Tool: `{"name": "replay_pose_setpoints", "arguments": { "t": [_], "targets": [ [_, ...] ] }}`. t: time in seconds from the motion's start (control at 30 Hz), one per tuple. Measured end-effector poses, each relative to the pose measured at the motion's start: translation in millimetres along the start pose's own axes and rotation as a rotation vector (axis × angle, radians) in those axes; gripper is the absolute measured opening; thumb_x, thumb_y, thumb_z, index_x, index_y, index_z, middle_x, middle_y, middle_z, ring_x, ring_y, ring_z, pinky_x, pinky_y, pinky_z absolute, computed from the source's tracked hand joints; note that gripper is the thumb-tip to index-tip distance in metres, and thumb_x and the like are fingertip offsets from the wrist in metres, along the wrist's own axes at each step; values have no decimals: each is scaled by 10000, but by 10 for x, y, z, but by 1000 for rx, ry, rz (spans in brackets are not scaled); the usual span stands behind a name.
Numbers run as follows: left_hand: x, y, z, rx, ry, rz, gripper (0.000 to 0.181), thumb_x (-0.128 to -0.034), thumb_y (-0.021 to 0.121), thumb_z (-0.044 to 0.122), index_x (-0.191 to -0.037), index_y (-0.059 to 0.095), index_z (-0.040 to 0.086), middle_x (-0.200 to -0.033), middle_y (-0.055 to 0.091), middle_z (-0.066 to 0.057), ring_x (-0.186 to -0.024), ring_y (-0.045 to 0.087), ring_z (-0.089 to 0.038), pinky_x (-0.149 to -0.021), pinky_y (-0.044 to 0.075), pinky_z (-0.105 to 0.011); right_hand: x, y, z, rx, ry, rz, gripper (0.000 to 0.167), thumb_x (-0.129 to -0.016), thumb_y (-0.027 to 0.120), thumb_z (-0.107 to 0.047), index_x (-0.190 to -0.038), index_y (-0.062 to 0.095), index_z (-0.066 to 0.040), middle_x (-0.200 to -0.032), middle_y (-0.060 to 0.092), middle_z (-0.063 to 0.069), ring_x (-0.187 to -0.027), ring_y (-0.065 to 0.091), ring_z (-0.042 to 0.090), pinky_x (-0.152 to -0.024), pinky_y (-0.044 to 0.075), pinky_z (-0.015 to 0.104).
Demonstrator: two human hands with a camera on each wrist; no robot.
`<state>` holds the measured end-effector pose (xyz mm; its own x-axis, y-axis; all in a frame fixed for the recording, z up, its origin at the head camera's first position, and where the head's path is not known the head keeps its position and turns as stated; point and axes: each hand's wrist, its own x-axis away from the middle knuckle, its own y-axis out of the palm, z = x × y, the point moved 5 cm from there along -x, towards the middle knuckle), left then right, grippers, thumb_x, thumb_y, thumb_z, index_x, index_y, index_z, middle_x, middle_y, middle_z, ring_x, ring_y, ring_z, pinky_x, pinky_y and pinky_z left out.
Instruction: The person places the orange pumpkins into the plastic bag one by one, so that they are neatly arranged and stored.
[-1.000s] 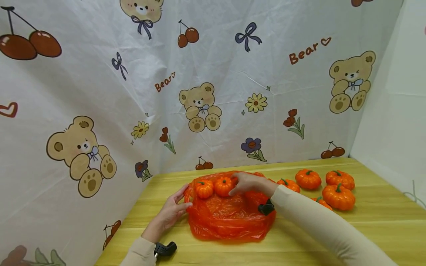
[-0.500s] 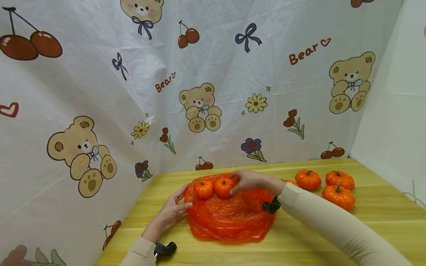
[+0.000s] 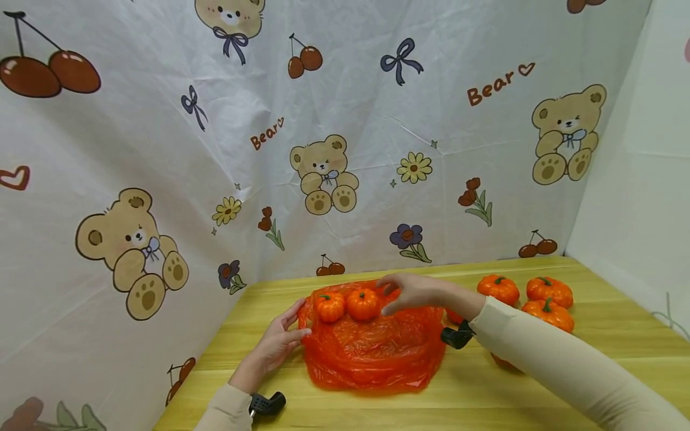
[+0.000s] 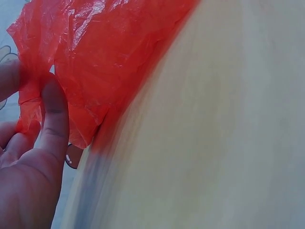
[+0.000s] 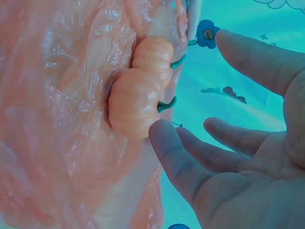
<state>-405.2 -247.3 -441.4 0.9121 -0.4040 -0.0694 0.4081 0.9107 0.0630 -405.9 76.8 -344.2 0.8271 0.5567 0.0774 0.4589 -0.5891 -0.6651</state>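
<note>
Red thin-film plastic bag (image 3: 377, 368) sits on the wooden tabletop (image 3: 318, 414) in front of the person, with two orange mini pumpkins side by side toward its back edge, a left one (image 3: 330, 307) and a right one (image 3: 363, 304); film lies around them, can't tell how deep they sit. Left hand (image 3: 276, 341) has thumb and fingers pinched on the bag's left edge. Right hand (image 3: 412, 293) holds nothing, fingers spread and loosely bent, just beside the right pumpkin. Possible trouble: if the left pinch slips, that limp edge could sag inward; the right fingers, or the black wrist mount (image 3: 457, 335) near the bag's right side, could snag film and drag it; a nudge could roll a round pumpkin. The right forearm crosses over loose pumpkins, one at the back (image 3: 498, 289), two farther right and two mostly covered, so a low sweep could knock them. Bag's long axis runs left to right, mouth seemingly upward. Bagged pumpkins are squat, no strong long axis; left stem points up and slightly back, right stem roughly up; their row runs left to right.
</note>
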Motion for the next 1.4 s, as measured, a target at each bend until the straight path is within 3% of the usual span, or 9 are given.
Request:
{"name": "replay_pose_setpoints", "arguments": {
  "t": [0.33, 0.6, 0.93, 1.4],
  "targets": [
    [-3, -7, -6, -5, 7, -1, 903, -958, 651, -51, -1669, 127, 136, -1742, 83, -137, -1326, 538, -201, -945, 592, -264, 280, -102, 22, -15, -27, -2, 691, -879, 828, -247, -1477, 519, -94, -1463, 579, 174, -1364, 529, 400, -1073, 517, 557],
    [4, -8, -21, -11, 3, -12, 905, -961, 655, -38, -1670, 119, 133, -1741, 69, -150, -1315, 545, -186, -949, 590, -261, 487, -168, 124, -68, -54, -21, 724, -893, 816, -247, -1509, 477, -71, -1501, 521, 230, -1269, 596, 427, -1005, 570, 522],
    [5, 0, -2, -11, 5, -14, 917, -959, 665, -23, -1670, 109, 136, -1743, 58, -147, -1342, 528, -197, -958, 586, -263, 763, -322, 246, -86, -59, -11, 732, -896, 813, -251, -1520, 468, -86, -1504, 505, 234, -1195, 642, 327, -974, 587, 475],
    [5, -5, -16, -14, 0, 18, 918, -950, 662, -42, -1670, 123, 140, -1738, 91, -152, -1290, 554, -167, -938, 596, -270, 1211, -551, 449, -12, -50, 87, 709, -926, 774, -308, -1523, 456, -95, -1498, 534, 240, -1312, 545, 463, -1034, 532, 582]
  ]
}}
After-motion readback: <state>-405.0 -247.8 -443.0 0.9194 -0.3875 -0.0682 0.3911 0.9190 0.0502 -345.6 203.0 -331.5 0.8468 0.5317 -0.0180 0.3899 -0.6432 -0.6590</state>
